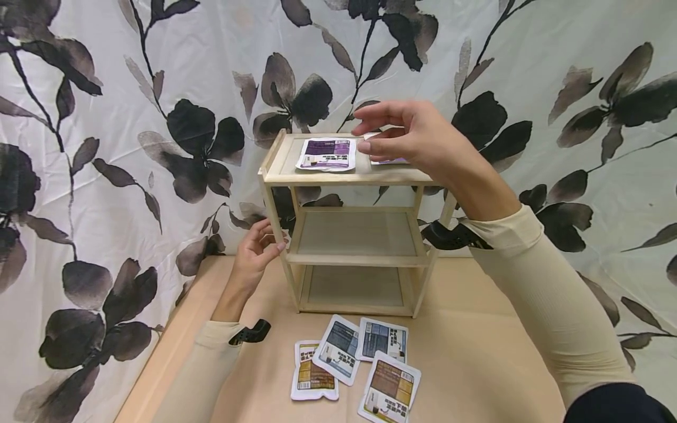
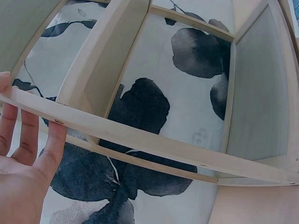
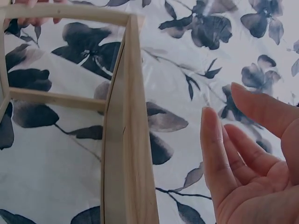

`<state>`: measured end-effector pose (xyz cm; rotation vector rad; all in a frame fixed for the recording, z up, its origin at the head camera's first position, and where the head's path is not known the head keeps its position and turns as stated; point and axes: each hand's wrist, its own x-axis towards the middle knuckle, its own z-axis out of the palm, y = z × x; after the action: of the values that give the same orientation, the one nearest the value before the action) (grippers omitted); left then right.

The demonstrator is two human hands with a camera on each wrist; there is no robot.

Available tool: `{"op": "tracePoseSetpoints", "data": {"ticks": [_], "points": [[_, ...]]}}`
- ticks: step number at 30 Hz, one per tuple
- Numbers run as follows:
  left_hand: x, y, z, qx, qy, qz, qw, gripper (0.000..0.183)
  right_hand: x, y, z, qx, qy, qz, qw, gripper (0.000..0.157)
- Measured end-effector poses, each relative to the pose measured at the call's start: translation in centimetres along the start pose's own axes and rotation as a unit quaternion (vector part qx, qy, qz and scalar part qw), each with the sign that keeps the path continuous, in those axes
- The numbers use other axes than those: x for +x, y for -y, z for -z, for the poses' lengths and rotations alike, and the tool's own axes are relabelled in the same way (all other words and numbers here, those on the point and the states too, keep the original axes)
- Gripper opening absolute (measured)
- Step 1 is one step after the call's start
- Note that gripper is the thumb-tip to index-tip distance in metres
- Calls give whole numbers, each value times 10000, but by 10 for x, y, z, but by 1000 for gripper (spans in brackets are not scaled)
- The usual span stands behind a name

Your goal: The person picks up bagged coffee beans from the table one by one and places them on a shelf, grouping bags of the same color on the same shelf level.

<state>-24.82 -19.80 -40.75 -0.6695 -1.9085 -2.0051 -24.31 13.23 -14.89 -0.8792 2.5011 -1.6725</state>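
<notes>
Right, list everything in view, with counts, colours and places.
Rack: one, pale wood, on the table
Table: one, peach, beneath the rack
Backdrop: one, white with dark flowers, behind
Purple packets: two, purple and white, on the top shelf
Blue packets: two, blue and white, on the table
Brown packets: at least two, brown and white, on the table
Cloth: one, navy, lower right
Wrist devices: two, black, one per wrist
Sleeves: two, cream, on both arms
Left hand: one, fingers gripping the rack's left post
Right hand: one, above the top shelf, holding nothing

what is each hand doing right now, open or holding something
Left hand: holding the rack's left post.
Right hand: open, holding nothing.
</notes>
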Motion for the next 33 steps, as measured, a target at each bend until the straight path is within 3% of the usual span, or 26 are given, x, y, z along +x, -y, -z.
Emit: {"op": "tracePoseSetpoints", "data": {"ticks": [4, 17, 24, 33], "points": [[-1, -1, 0, 14, -13, 5, 10000, 53, -12, -2, -2, -147, 141, 227, 9995, 53], [-1, -1, -1, 93, -18, -27, 10000, 52, -38, -17, -9, -138, 524, 322, 9980, 56], [0, -1, -2, 139, -95, -120, 9998, 51, -43, -24, -12, 104, 653, 340, 9972, 54], [-2, -2, -4, 259, -189, -138, 9994, 54, -52, -37, -14, -94, 985, 382, 9944, 53]]}}
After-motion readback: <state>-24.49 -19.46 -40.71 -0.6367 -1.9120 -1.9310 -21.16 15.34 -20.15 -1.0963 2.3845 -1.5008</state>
